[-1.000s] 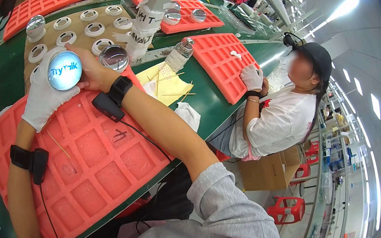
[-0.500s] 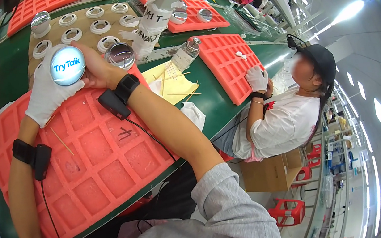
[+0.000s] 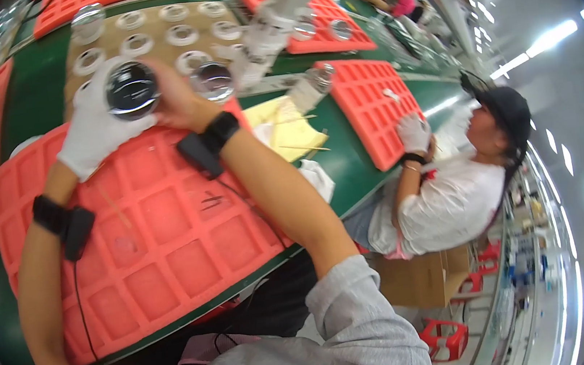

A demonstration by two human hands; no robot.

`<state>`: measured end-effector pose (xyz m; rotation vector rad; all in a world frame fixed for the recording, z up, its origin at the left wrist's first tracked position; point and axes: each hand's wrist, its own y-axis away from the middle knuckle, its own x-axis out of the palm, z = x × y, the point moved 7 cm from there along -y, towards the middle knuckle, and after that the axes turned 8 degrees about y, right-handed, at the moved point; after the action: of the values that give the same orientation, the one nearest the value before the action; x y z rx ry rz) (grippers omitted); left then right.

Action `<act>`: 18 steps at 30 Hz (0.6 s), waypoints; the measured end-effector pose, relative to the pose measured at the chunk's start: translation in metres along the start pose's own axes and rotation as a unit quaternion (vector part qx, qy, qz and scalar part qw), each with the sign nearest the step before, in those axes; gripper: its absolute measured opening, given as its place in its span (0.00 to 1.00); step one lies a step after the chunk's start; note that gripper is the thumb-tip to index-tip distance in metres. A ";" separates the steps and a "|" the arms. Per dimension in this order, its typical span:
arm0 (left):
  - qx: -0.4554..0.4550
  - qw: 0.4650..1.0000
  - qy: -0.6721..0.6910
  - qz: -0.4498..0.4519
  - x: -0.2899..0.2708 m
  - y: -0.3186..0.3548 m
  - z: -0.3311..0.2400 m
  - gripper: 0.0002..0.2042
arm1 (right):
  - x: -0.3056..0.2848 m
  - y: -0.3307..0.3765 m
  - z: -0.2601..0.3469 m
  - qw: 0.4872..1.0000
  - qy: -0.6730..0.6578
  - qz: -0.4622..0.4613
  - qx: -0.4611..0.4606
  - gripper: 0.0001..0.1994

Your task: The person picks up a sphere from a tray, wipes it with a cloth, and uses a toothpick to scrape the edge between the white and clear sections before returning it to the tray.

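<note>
A round glossy device with a domed face [image 3: 132, 90] is held between both my hands above the near red foam tray. Its face is dark, with pale reflections across it. My left hand [image 3: 92, 127], in a white glove, is wrapped round its left side and underneath. From the right, my bare right hand [image 3: 176, 98] closes against it, and some of its fingers are hidden behind the device. Just beyond my right hand stands another clear glossy ball [image 3: 212, 81]. The red foam tray [image 3: 174, 259] below has square compartments, and a thin wooden stick [image 3: 117, 207] lies on it.
Behind my hands, a cardboard sheet [image 3: 155, 28] carries rows of white rings and a clear ball [image 3: 89, 23]. A wrapped post [image 3: 264, 43] rises beside it. Rightward are yellow paper [image 3: 292, 128], a clear bottle [image 3: 312, 86] and another red tray [image 3: 363, 112], where a co-worker's gloved hand [image 3: 413, 132] rests.
The device's face has gone from lit pale blue with lettering to dark. The whole view has shifted a little and blurred; both my hands keep their hold.
</note>
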<state>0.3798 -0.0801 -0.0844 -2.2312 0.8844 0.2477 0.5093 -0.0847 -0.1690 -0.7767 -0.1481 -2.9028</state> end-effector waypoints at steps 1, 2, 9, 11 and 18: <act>0.017 0.999 -0.045 0.002 -0.015 0.009 0.004 0.38 | 0.012 -0.012 -0.006 0.996 0.000 -0.083 -0.032 0.20; 0.033 0.995 -0.090 0.007 -0.022 0.015 0.006 0.39 | 0.026 -0.008 -0.008 0.994 0.039 -0.090 -0.053 0.19; -0.016 0.997 0.076 0.023 -0.048 0.032 0.000 0.42 | 0.043 -0.007 -0.011 1.000 0.010 -0.016 0.010 0.18; -0.011 0.997 0.072 0.023 -0.052 0.034 -0.001 0.42 | 0.055 -0.002 -0.012 0.996 -0.033 0.072 0.030 0.18; 0.023 0.999 0.043 0.023 -0.060 0.040 0.001 0.41 | 0.071 -0.005 -0.016 0.999 0.033 -0.013 0.014 0.19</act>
<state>0.3085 -0.0680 -0.0826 -2.1938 0.9784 0.1528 0.4399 -0.0887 -0.1478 -0.6784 -0.1933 -2.9388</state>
